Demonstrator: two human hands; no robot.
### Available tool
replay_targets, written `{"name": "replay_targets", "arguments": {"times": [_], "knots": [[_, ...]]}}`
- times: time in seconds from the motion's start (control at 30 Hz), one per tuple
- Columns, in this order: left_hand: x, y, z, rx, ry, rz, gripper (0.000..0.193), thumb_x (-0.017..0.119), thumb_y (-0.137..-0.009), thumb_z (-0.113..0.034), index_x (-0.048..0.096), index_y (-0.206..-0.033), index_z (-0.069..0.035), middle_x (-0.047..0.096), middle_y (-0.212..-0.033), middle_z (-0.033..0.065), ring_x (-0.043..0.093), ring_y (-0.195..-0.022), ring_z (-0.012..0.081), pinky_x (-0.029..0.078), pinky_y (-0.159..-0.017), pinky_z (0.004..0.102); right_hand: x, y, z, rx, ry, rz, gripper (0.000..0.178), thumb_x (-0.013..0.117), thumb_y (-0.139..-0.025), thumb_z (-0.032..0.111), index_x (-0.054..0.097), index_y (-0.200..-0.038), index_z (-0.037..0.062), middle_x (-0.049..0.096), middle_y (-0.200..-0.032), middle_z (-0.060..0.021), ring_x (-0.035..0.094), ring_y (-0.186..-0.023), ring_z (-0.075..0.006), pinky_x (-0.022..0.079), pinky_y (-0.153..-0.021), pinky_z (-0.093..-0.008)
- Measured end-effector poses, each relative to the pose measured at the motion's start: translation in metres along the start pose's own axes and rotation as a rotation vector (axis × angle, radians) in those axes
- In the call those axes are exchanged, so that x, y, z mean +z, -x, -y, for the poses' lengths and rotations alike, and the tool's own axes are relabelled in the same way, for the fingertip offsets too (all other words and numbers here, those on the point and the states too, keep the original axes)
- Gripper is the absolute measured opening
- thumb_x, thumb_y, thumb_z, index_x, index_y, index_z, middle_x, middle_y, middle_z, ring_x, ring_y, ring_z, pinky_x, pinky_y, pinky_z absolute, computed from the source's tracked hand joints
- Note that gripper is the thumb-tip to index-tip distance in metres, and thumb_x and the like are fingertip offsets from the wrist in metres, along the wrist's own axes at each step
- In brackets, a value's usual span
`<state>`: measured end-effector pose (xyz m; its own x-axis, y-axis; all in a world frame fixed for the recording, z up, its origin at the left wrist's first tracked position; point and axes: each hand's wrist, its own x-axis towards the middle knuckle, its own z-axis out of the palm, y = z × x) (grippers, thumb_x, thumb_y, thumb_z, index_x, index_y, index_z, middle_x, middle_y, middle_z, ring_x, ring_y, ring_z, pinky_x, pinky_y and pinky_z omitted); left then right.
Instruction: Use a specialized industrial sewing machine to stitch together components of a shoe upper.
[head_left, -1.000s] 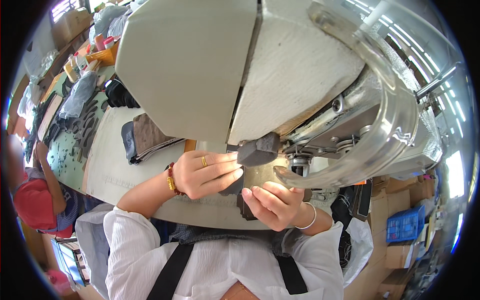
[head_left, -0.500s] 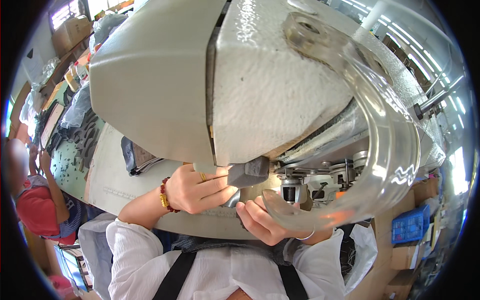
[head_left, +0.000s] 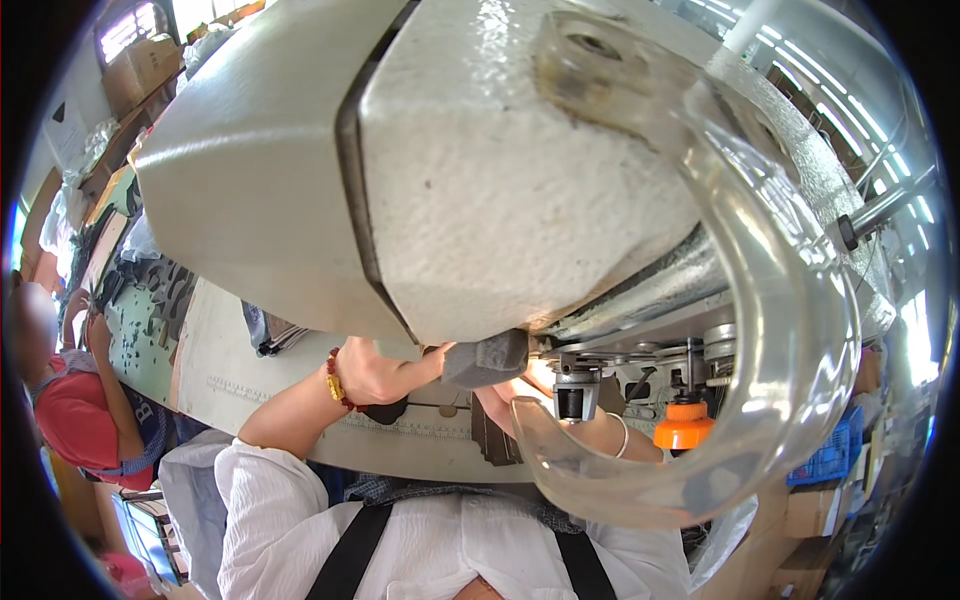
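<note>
- Head view: your left hand (head_left: 372, 374) loses its fingertips behind a dark grey block (head_left: 487, 361), so you cannot tell whether its fingers are pinched or spread, or what they grip.
- Your right hand (head_left: 494, 402) shows only in part, past the block, the metal machine parts and the clear guard (head_left: 800, 300); its grip cannot be told either.
- A dark piece (head_left: 386, 411) lies just below your left hand, largely covered by it; whether you touch it is unclear.
- The block, angular and matt like foam, sits just right of your left hand, against the underside of the machine head (head_left: 520, 200).
- That head is cream-coloured, pebbled and glossy, rising beyond both your hands and cut off at the top; the guard curves thick and scuffed around your right hand.
- An orange knob-like part (head_left: 684, 427) is to the right of your right hand.
- Flat brown strips (head_left: 495, 440) lie below your right hand.
- Beneath your hands is a pale table (head_left: 225, 350) with ruler marks.
- Far left of your left hand, a co-worker in red (head_left: 75, 420) is at a green table (head_left: 130, 335).
- Well right of your right hand stands a blue basket (head_left: 835, 450).
</note>
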<state>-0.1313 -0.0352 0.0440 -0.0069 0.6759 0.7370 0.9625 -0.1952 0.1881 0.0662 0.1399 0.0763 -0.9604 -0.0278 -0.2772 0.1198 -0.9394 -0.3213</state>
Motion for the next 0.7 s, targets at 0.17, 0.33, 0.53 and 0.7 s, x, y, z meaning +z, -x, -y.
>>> {"name": "replay_targets", "arguments": {"times": [0.17,0.33,0.53,0.7], "knots": [[-0.001,-0.006,0.001,0.06,-0.071,-0.03,0.017,0.079,-0.078,0.0,0.077,-0.093,-0.007,0.075,-0.103,0.0118,0.073,-0.09,0.0297,0.061,-0.074,0.0407,-0.005,-0.008,0.003,-0.32,0.546,0.069,0.029,0.074,-0.087,0.01,0.072,-0.114,0.0004,0.072,-0.109,-0.008,0.069,-0.1,-0.0259,0.058,-0.093,-0.0387],[-0.013,-0.025,-0.008,0.238,-0.305,-0.112,0.02,0.078,-0.074,0.001,0.077,-0.092,-0.006,0.075,-0.102,0.0123,0.073,-0.09,0.0298,0.06,-0.073,0.0404,-0.007,-0.009,0.029,-1.203,2.114,0.191,0.028,0.075,-0.086,0.011,0.073,-0.114,0.0033,0.073,-0.107,-0.0082,0.068,-0.095,-0.0279,0.056,-0.09,-0.0425],[-0.021,-0.041,-0.014,0.257,-0.162,-0.196,0.02,0.076,-0.072,0.003,0.076,-0.09,-0.005,0.075,-0.1,0.0138,0.073,-0.088,0.0306,0.06,-0.073,0.0423,-0.02,-0.01,0.037,-1.504,2.295,0.176,0.028,0.076,-0.086,0.012,0.075,-0.113,0.0068,0.074,-0.103,-0.0085,0.067,-0.088,-0.0303,0.054,-0.085,-0.047],[-0.022,-0.044,-0.014,0.281,-0.129,-0.225,0.018,0.076,-0.071,0.003,0.075,-0.087,-0.004,0.075,-0.1,0.013,0.073,-0.089,0.0312,0.06,-0.074,0.0442,-0.014,-0.008,0.043,-1.6,2.326,0.196,0.028,0.078,-0.086,0.014,0.076,-0.113,0.0091,0.075,-0.102,-0.009,0.066,-0.084,-0.0325,0.053,-0.084,-0.0502]]}}
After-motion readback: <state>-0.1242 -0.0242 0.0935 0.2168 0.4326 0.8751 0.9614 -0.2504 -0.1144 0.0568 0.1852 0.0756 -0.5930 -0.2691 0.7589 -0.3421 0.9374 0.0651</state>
